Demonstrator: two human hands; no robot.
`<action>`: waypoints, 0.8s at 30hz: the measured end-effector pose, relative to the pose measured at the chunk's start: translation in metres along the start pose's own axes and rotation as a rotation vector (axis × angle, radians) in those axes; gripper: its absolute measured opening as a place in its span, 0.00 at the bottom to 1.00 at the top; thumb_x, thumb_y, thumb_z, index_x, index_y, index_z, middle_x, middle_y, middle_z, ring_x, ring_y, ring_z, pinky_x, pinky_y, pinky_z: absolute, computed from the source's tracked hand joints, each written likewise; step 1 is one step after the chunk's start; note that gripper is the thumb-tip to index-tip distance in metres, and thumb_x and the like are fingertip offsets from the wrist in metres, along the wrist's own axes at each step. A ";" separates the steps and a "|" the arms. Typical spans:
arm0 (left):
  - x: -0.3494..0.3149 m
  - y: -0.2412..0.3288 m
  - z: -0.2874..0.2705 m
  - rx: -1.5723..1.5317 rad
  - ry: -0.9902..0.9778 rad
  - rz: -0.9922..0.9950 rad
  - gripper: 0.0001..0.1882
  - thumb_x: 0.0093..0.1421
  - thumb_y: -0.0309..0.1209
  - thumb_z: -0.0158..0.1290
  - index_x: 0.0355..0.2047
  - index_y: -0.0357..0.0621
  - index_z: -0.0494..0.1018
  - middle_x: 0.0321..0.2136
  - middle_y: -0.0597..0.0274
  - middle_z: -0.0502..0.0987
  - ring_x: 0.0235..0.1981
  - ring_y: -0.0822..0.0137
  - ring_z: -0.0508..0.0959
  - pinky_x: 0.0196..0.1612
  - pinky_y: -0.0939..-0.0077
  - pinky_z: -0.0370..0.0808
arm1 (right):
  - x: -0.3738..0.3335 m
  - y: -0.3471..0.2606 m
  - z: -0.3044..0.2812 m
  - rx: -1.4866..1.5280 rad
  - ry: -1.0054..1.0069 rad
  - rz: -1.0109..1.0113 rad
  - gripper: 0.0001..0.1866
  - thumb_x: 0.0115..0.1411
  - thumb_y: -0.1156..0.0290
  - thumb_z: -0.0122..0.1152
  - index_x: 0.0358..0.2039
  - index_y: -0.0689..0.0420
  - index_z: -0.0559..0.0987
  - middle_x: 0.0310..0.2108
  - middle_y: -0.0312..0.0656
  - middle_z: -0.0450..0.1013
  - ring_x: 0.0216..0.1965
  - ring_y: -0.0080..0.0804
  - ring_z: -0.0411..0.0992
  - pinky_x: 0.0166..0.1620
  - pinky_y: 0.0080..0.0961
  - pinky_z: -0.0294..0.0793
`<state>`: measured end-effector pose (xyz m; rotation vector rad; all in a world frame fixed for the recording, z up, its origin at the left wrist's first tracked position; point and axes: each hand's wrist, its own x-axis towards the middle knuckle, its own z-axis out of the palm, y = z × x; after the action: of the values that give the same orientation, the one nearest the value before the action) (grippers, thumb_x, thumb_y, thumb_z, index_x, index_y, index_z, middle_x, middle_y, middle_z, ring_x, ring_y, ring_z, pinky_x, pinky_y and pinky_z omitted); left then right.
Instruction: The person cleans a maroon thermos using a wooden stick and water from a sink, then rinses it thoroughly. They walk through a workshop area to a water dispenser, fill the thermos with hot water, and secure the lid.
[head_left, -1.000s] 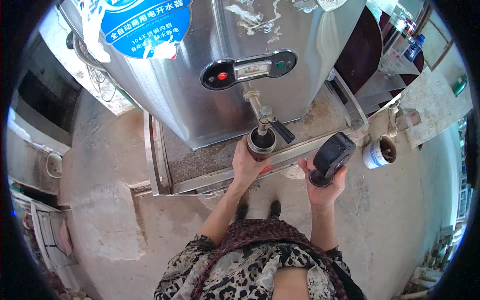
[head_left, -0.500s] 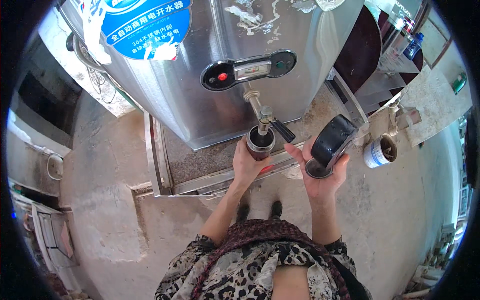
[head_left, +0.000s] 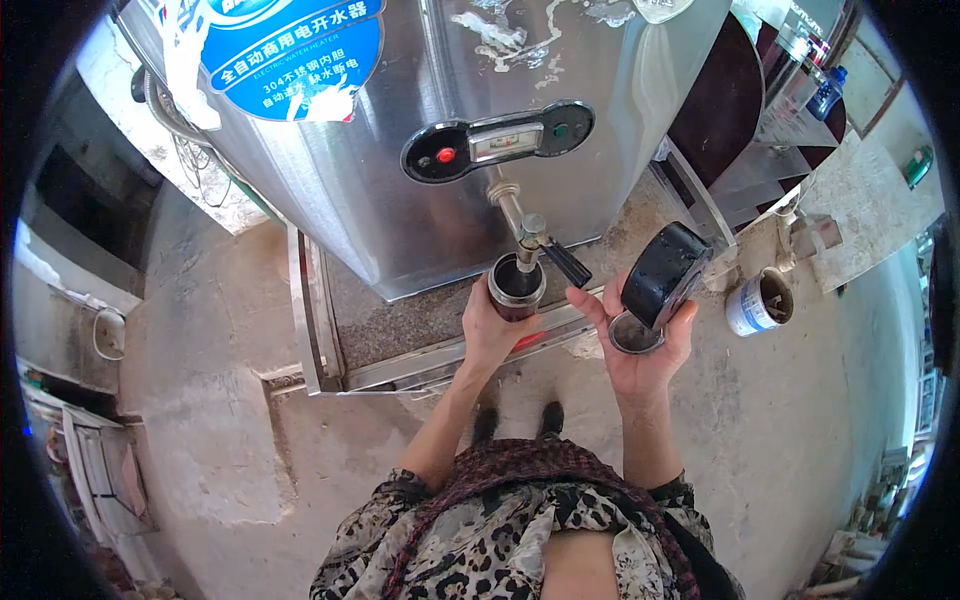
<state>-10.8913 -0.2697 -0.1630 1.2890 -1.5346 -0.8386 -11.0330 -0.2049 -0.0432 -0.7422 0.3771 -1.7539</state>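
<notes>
My left hand (head_left: 484, 328) is closed around a dark flask (head_left: 518, 301) with a steel rim. The flask's open mouth is just under the spout of a metal tap (head_left: 512, 212), and I cannot tell whether water is running. A black lever (head_left: 569, 264) sticks out from the tap to the right. In my right hand (head_left: 645, 368) are a thick, round black lid (head_left: 662, 278), held tilted, and a small round piece with a metal rim (head_left: 634, 338). My right index finger points towards the lever, apart from it. The tap belongs to a steel water heater (head_left: 370, 225).
A red button (head_left: 445, 155) sits on the heater's panel above the tap. Below, a metal-edged stand (head_left: 400, 345) carries the heater. On the right are a white bucket (head_left: 745, 310) and a dark round tabletop (head_left: 715, 95). Concrete floor (head_left: 220, 430) spreads around my feet.
The flask has shifted very slightly left and down under the spout. My right hand with the lid has risen a little. Both grips are unchanged.
</notes>
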 end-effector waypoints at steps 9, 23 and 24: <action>-0.001 -0.004 0.008 -0.031 0.006 0.012 0.41 0.32 0.32 0.67 0.48 0.38 0.62 0.39 0.51 0.72 0.42 0.53 0.73 0.45 0.66 0.70 | 0.001 0.002 -0.005 0.050 -0.023 -0.011 0.30 0.54 0.40 0.48 0.40 0.57 0.69 0.32 0.38 0.66 0.33 0.29 0.66 0.50 0.54 0.65; -0.002 -0.010 0.005 -0.006 -0.055 0.020 0.43 0.33 0.33 0.67 0.51 0.38 0.59 0.42 0.51 0.69 0.45 0.53 0.71 0.46 0.65 0.69 | -0.001 0.001 0.006 0.098 0.050 -0.038 0.29 0.56 0.41 0.46 0.41 0.56 0.67 0.31 0.36 0.64 0.32 0.27 0.65 0.49 0.58 0.64; -0.002 -0.011 0.005 -0.017 -0.056 0.014 0.43 0.33 0.33 0.67 0.51 0.38 0.59 0.42 0.51 0.70 0.45 0.53 0.71 0.46 0.65 0.69 | -0.001 0.001 0.008 0.089 0.050 -0.037 0.29 0.56 0.41 0.46 0.41 0.57 0.67 0.31 0.36 0.64 0.32 0.27 0.64 0.49 0.58 0.64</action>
<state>-10.8928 -0.2700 -0.1750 1.2505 -1.5758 -0.8837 -11.0275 -0.2035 -0.0380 -0.6462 0.3182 -1.8143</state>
